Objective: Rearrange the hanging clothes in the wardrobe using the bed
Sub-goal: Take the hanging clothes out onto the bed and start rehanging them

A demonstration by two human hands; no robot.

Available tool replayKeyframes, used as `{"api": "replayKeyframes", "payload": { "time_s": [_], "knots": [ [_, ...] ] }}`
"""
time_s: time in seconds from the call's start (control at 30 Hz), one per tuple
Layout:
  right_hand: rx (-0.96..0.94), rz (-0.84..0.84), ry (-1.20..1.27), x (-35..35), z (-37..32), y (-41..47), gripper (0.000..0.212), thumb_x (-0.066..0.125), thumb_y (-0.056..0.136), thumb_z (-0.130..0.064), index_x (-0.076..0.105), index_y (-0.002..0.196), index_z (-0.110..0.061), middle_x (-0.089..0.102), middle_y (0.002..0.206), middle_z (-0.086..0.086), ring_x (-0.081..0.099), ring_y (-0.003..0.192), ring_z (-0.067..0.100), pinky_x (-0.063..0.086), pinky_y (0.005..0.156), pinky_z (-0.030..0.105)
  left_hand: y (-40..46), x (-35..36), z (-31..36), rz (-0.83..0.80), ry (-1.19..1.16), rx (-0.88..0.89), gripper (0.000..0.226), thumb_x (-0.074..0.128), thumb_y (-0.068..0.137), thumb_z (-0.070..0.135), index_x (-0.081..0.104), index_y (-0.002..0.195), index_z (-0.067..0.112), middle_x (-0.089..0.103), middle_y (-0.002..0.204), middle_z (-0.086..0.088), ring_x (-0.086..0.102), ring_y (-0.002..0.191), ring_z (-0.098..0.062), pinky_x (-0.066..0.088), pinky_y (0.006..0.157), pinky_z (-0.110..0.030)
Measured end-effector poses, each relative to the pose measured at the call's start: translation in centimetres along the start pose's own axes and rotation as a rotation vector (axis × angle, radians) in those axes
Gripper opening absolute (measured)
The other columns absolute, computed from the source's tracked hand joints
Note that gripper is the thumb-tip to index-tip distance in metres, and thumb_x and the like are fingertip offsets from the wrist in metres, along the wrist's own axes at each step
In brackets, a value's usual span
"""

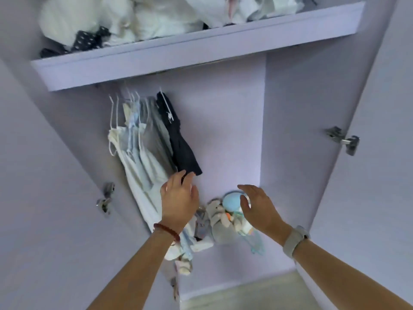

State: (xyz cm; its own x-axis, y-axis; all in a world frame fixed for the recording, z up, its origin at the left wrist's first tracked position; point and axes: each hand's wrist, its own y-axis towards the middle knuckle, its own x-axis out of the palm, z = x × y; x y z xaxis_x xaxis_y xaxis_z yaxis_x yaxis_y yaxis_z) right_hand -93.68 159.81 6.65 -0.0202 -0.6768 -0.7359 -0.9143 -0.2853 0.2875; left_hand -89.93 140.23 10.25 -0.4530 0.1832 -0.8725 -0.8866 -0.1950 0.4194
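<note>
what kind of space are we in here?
Most likely the inside of a bedroom wardrobe. Clothes on white hangers bunch at the left under a lilac shelf piled with white bundles, and a door hinge shows at right. The left hand reaches toward a dark garment.

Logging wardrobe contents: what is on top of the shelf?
On the shelf lie bulky white bundles and a dark dotted cloth at its left end. Anything behind the bundles is covered, and the frame cuts off their tops.
</note>
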Motion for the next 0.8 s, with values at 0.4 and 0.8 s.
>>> {"api": "replayKeyframes", "payload": {
  "time_s": [0.4, 0.8],
  "knots": [
    [-0.234, -0.043, 0.148, 7.6, -12.9, 22.3, 0.028, 0.04, 0.096, -0.023, 0.053, 0.11, -0.003, 0.054, 0.11, 0.014, 0.048, 0.104, 0.031, 0.044, 0.077, 0.034, 11.2, -3.2, -12.0, 0.008, 0.25, -0.298, 0.053, 0.032, 0.096, 0.034, 0.015, 0.146, 0.025, 0.008, 0.155, 0.001, 0.003, 0.142, -0.016, 0.015, 0.112, -0.044],
    [-0.127, -0.004, 0.131, 11.0, -16.7, 34.0, 0.025, 0.039, 0.091, -0.005, 0.051, 0.114, -0.004, 0.056, 0.116, 0.015, 0.057, 0.098, 0.037, 0.039, 0.072, 0.033, 15.0, -1.0, -15.9, -0.097, 0.328, -0.44, 0.055, 0.028, 0.097, 0.039, 0.009, 0.147, 0.025, -0.013, 0.155, 0.004, -0.018, 0.141, -0.018, 0.001, 0.113, -0.047]
  ]
}}
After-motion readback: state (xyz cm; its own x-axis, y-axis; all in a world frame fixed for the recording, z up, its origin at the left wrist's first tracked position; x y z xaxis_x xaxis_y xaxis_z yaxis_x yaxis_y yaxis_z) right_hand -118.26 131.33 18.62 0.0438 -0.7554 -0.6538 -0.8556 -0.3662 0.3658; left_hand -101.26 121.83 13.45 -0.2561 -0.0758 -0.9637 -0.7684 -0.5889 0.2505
